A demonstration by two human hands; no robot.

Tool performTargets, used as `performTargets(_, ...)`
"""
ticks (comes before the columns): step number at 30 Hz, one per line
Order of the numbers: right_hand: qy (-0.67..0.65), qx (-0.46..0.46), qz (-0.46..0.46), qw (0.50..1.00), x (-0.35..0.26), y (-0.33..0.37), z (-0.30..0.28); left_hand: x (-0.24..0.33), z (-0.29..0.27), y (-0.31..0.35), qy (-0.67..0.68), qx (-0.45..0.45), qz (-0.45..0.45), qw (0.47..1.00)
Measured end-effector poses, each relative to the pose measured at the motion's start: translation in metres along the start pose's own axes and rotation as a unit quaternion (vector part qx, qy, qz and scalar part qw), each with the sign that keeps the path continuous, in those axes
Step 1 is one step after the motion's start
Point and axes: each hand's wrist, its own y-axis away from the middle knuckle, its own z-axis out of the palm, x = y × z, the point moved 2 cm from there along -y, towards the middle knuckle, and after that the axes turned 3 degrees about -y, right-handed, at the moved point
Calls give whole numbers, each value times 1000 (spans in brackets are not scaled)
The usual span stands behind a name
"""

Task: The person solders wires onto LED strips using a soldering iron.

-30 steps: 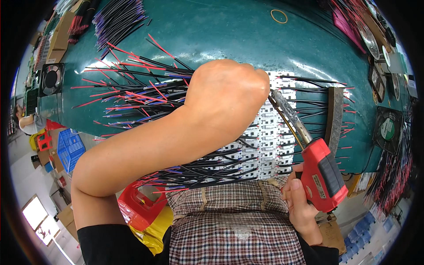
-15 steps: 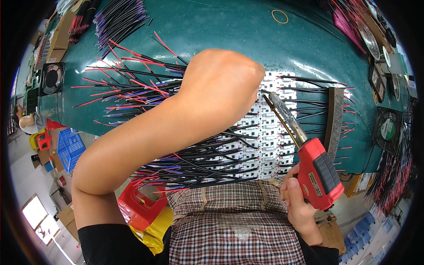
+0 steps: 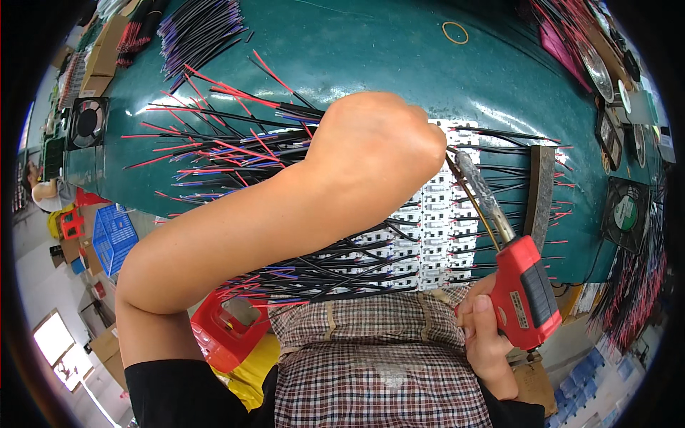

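Observation:
My right hand [image 3: 489, 339] grips a red and black soldering gun [image 3: 528, 292] by its handle, the metal barrel slanting up and left. A thin feed tube runs beside the barrel, and both ends lie next to my left hand [image 3: 385, 146]. That hand is curled into a fist above a sheet of white circuit boards [image 3: 437, 239]; its fingertips, and whatever is between them, are hidden beneath it. Many black wires with red and blue ends [image 3: 314, 278] spread leftward from the boards. Shorter wires [image 3: 499, 182] stick out on the right, under a grey bar [image 3: 539, 196].
The green tabletop [image 3: 357, 50] carries a bundle of wires [image 3: 200, 36] at the far left and a rubber band [image 3: 454, 33]. Small fans [image 3: 88, 123] stand at both sides. Off the table's left edge are a blue basket [image 3: 115, 239] and a red plastic stool [image 3: 232, 332].
My left fist has shifted right and slightly nearer over the boards. The soldering gun in my right hand has moved a little right and nearer too.

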Motion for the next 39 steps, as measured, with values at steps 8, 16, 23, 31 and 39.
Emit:
performTargets(8, -62, 24, 58, 996, -2, 9, 6, 1, -17, 5, -25, 12, 6, 1000)
performTargets(16, -116, 119, 2, 986, 7, 14, -4, -94, -61, 29, -10, -16, -248, 968)
performTargets(23, -148, 97, 2, 984, 1, 15, 0, -218, -58, 85, -231, -29, -298, 926)
performTargets(31, -72, 78, -31, 994, 14, 23, -11, -224, -53, 80, -225, -126, -273, 927)
performTargets(39, -103, 92, -10, 990, 34, 36, -7, -231, -39, 118, -100, -16, -310, 945)
